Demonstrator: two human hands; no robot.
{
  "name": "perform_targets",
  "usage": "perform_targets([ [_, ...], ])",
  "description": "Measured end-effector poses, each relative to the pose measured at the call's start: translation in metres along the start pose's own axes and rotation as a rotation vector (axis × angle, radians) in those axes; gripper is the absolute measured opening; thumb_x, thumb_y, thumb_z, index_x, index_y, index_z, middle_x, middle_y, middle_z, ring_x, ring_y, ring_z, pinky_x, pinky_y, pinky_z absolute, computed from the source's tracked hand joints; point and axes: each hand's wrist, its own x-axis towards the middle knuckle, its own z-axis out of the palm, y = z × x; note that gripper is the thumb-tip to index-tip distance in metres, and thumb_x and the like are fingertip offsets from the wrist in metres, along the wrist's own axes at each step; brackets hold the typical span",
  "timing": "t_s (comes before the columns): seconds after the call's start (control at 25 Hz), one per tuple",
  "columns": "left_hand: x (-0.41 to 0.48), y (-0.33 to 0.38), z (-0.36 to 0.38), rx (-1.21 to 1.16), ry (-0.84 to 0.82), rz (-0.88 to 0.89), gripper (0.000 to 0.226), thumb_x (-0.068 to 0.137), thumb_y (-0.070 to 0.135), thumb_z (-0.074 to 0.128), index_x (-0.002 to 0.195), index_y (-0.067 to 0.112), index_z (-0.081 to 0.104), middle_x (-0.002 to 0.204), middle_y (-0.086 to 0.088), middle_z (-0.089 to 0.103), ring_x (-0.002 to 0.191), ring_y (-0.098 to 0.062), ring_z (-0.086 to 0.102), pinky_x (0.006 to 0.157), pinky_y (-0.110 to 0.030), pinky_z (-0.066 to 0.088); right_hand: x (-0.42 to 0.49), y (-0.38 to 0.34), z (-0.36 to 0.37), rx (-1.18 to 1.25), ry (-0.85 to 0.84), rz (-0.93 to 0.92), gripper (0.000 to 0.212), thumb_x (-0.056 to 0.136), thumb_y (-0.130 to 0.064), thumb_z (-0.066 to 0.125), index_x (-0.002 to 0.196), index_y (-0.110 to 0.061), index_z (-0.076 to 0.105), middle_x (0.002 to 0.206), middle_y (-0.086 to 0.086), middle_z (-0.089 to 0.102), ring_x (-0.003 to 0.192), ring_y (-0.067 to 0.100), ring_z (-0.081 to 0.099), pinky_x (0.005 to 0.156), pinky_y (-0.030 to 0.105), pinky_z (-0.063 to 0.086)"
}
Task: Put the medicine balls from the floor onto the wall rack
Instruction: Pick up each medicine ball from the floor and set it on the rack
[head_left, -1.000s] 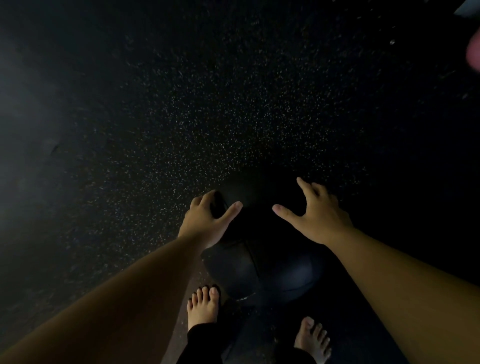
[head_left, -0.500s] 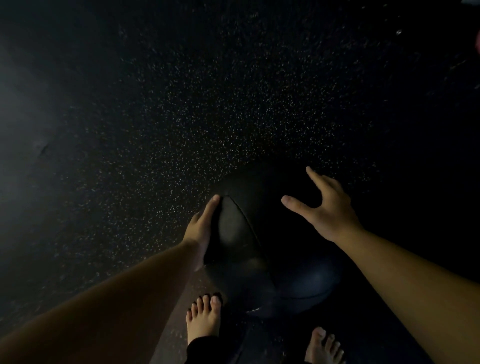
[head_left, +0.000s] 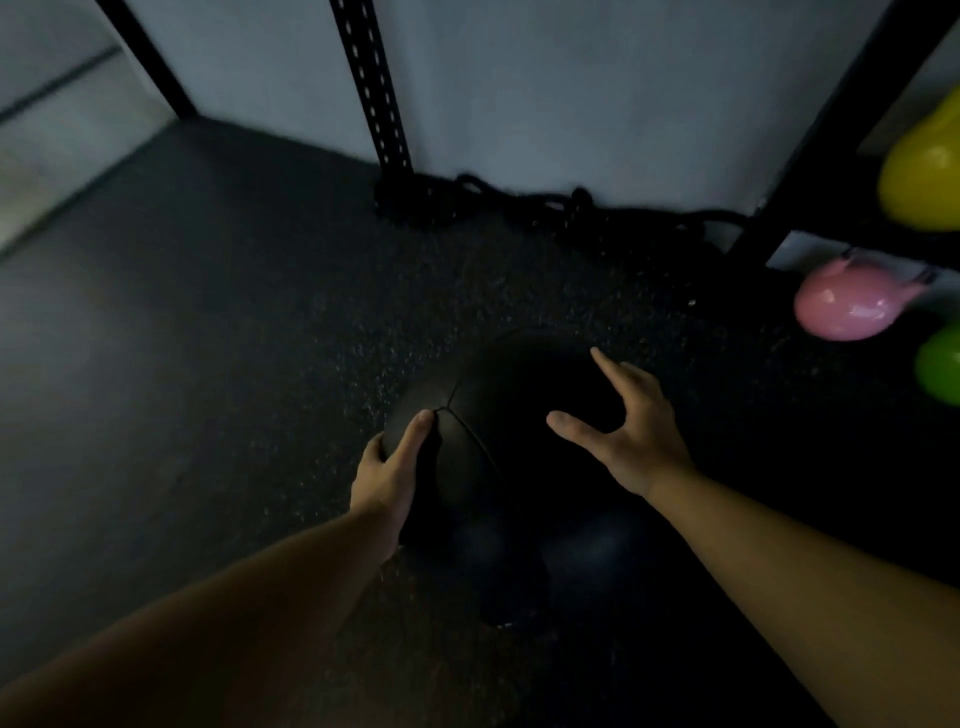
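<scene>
I'm leaning over a big black medicine ball and the lighting in here is pretty awful, so the ball is mostly melting into the dark speckled rubber floor. It's sitting low in front of me, between my two forearms, and I honestly can't tell whether it's resting on the floor or already off it — the underside is just shadow.

My left hand is pressing flat against the ball's left side, thumb lying along the top next to where the seams are meeting, the other fingers wrapping around out of sight. My right hand is hanging over the right side of the ball with thumb and fingers spread wide apart, curled like a claw. Whether the palm is actually touching the ball I can't say, it's too dark there.

Ahead of me a black perforated upright is running down the pale wall to the floor, and a heap of thick black rope is lying along the base of the wall. Off to the right a dark rack frame is slanting up — a yellow kettlebell, a pink kettlebell and a green one are sitting there at the edge of view, well apart from the ball.
</scene>
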Motion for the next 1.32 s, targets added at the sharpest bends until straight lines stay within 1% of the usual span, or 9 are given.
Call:
perform_targets([
  [0.08,-0.047,0.085,-0.013,-0.07,-0.056,0.091,0.128,0.033,0.104,0.068,0.141,0.036,0.058,0.132,-0.006,0.068,0.115,-0.035,0.068,0.103,-0.055,0.055,0.005,-0.078,-0.054,0.009,0.085,-0.093,0.124,0.042,-0.105,0.057,0.153,-0.059,0.031,0.167,-0.005,0.025,0.153,0.026,0.028,0.12,0.056,0.033],
  [0.28,-0.193,0.31,-0.057,-0.182,-0.089,0.455,0.132,0.032,0.105,0.066,0.143,0.035,0.058,0.132,-0.005,0.069,0.115,-0.033,0.068,0.104,-0.052,0.056,-0.013,-0.287,-0.209,0.035,0.292,-0.306,0.124,0.044,-0.106,0.055,0.156,-0.058,0.026,0.167,-0.003,0.022,0.152,0.029,0.03,0.12,0.051,0.035],
  [0.4,-0.312,0.437,-0.09,-0.246,-0.168,0.675,0.106,0.048,0.096,0.07,0.134,0.034,0.061,0.125,-0.004,0.07,0.111,-0.03,0.069,0.102,-0.05,0.057,-0.055,-0.412,-0.313,0.052,0.439,-0.438,0.124,0.047,-0.105,0.054,0.157,-0.057,0.023,0.167,-0.002,0.022,0.151,0.032,0.031,0.12,0.055,0.035],
  [0.52,-0.433,0.547,-0.114,-0.259,-0.253,0.896,0.08,0.058,0.086,0.074,0.12,0.038,0.06,0.114,0.001,0.071,0.107,-0.028,0.07,0.1,-0.047,0.058,-0.122,-0.513,-0.414,0.097,0.653,-0.569,0.126,0.047,-0.105,0.056,0.159,-0.054,0.025,0.166,0.002,0.025,0.151,0.032,0.033,0.123,0.053,0.032],
  [0.68,-0.587,0.642,-0.121,-0.299,-0.343,1.2,0.075,0.065,0.081,0.077,0.12,0.033,0.061,0.108,0.004,0.071,0.106,-0.028,0.071,0.098,-0.044,0.058,-0.221,-0.595,-0.525,0.125,0.888,-0.709,0.121,0.051,-0.102,0.059,0.157,-0.058,0.022,0.166,0.004,0.024,0.152,0.035,0.029,0.124,0.055,0.029],
  [0.84,-0.721,0.686,-0.086,-0.364,-0.464,1.384,0.11,0.042,0.095,0.077,0.13,0.03,0.065,0.12,0.0,0.073,0.109,-0.027,0.071,0.101,-0.048,0.058,-0.313,-0.618,-0.635,0.053,1.133,-0.796,0.122,0.054,-0.102,0.056,0.16,-0.054,0.017,0.166,0.007,0.024,0.151,0.036,0.031,0.123,0.056,0.03],
  [1.08,-0.841,0.707,0.045,-0.419,-0.626,1.533,0.1,0.053,0.08,0.081,0.136,0.025,0.064,0.121,0.001,0.073,0.109,-0.022,0.072,0.101,-0.045,0.059,-0.371,-0.558,-0.781,-0.022,1.317,-0.845,0.115,0.063,-0.092,0.06,0.161,-0.053,0.015,0.168,0.004,0.018,0.154,0.036,0.022,0.123,0.058,0.028],
  [1.24,-0.877,0.724,0.163,-0.433,-0.679,1.489,0.091,0.063,0.077,0.083,0.136,0.026,0.065,0.124,-0.001,0.073,0.11,-0.025,0.071,0.101,-0.047,0.059,-0.36,-0.502,-0.88,-0.057,1.325,-0.776,0.115,0.062,-0.093,0.058,0.16,-0.055,0.013,0.169,0.004,0.017,0.154,0.037,0.021,0.122,0.062,0.027],
  [1.32,-0.877,0.735,0.219,-0.44,-0.684,1.413,0.108,0.052,0.087,0.083,0.141,0.029,0.063,0.131,-0.003,0.07,0.117,-0.029,0.069,0.103,-0.048,0.058,-0.344,-0.478,-0.922,-0.084,1.312,-0.738,0.117,0.061,-0.093,0.058,0.161,-0.053,0.013,0.169,0.005,0.018,0.153,0.038,0.022,0.122,0.061,0.028],
])
